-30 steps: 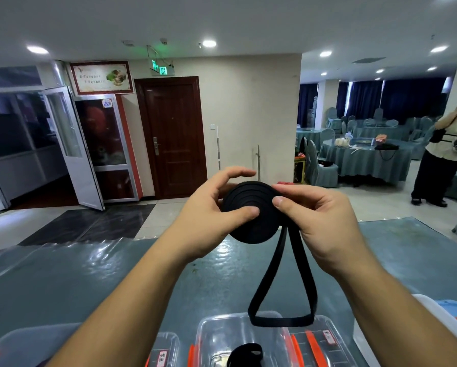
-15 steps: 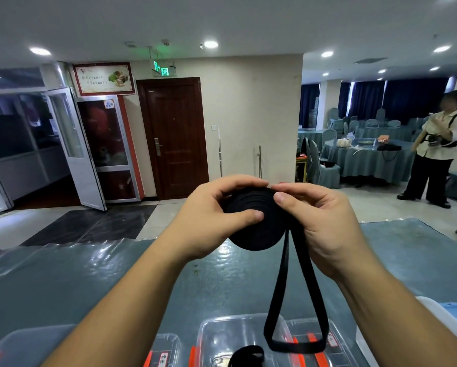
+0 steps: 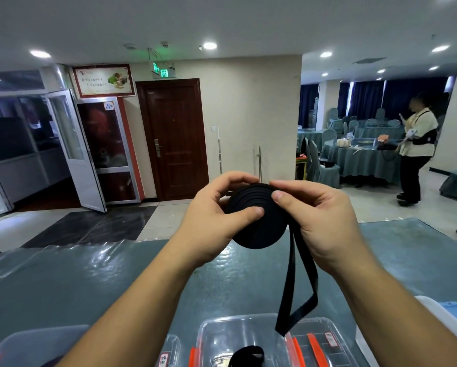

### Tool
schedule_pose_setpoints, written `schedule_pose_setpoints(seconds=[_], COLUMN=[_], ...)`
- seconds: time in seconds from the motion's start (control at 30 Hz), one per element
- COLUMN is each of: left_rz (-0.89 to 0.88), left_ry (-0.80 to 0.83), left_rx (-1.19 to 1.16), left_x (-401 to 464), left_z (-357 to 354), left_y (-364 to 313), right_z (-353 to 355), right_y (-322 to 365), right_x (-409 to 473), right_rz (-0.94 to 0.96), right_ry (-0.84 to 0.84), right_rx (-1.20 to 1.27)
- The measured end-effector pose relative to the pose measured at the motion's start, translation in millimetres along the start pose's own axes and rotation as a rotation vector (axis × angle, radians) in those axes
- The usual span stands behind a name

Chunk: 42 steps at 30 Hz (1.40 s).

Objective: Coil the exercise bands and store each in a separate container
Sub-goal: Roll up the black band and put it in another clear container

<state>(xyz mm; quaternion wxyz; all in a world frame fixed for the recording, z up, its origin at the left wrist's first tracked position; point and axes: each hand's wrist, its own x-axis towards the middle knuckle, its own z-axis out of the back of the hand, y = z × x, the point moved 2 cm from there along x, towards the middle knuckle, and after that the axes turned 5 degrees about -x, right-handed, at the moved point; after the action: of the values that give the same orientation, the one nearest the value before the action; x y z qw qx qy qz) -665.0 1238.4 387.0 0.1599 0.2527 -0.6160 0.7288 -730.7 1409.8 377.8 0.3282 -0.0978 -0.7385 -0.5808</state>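
A black exercise band (image 3: 259, 223), mostly wound into a flat round coil, is held up above the table between both hands. My left hand (image 3: 216, 221) grips the coil's left side, thumb pressed on its face. My right hand (image 3: 325, 221) pinches the coil's right edge, thumb on top. The loose tail hangs down as a twisted loop (image 3: 296, 300) over a clear plastic container (image 3: 216, 337) with orange latches. Another black band (image 3: 246, 356) lies in that container, partly cut off by the frame's bottom edge.
A grey-green table (image 3: 89, 282) under shiny plastic sheeting spreads below my arms. More clear containers stand at the near edge, one at the left (image 3: 23, 345) and one at the right (image 3: 320, 343). A white and blue bin (image 3: 452, 311) sits far right. A person (image 3: 415, 152) stands by distant dining tables.
The coil has turned a little and taken up more band; the hanging loop is shorter and has twisted. The person in the background has walked left.
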Motion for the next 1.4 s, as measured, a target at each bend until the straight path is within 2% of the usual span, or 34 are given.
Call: schedule_pose_setpoints(seconds=[0.13,0.3,0.47,0.7,0.8,0.87,1.03,1.17,1.3,1.4], left_rz=[-0.028,-0.008,0.001,0.037,0.002,-0.023,0.022,-0.015,-0.036,-0.032], left_ry=[0.105,-0.031,0.127,0.063,0.154,0.149,0.023,0.112,0.140,0.137], left_rx=[0.145,0.041,0.143,-0.055,0.099,0.170,0.004,0.137,0.161,0.134], left_x=[2.0,2.6,4.3,1.7,1.7,3.6,0.8,1.3,1.3,0.0], left_z=[1.9,3.2,4.2,8.5,7.5,8.1,10.0,8.9,11.0,12.1], left_y=[-7.8,-5.0,-7.8,-5.5,-8.6,-11.7,-9.5,-9.7,-12.1,-11.1], right_z=[0.3,3.3,2.5,3.2,2.4,1.0,1.1,1.4,0.9,2.0], right_y=[0.2,-2.5,-1.1,1.8,1.0,-1.1,-2.1,1.1,1.1,1.0], right_x=[-0.9,-1.8,-3.9,-4.0,-3.8,-3.5,-2.2,-0.9,0.4,0.8], right_rz=[-0.014,-0.024,-0.022,-0.059,-0.046,-0.055,-0.037,-0.036,-0.103,-0.180], right_ry=[0.027,0.008,0.044,0.039,0.046,0.041,0.018,0.021,0.063,0.159], right_rx=[-0.005,0.007,-0.008,0.093,0.044,0.053,0.049,-0.028,0.015,0.032])
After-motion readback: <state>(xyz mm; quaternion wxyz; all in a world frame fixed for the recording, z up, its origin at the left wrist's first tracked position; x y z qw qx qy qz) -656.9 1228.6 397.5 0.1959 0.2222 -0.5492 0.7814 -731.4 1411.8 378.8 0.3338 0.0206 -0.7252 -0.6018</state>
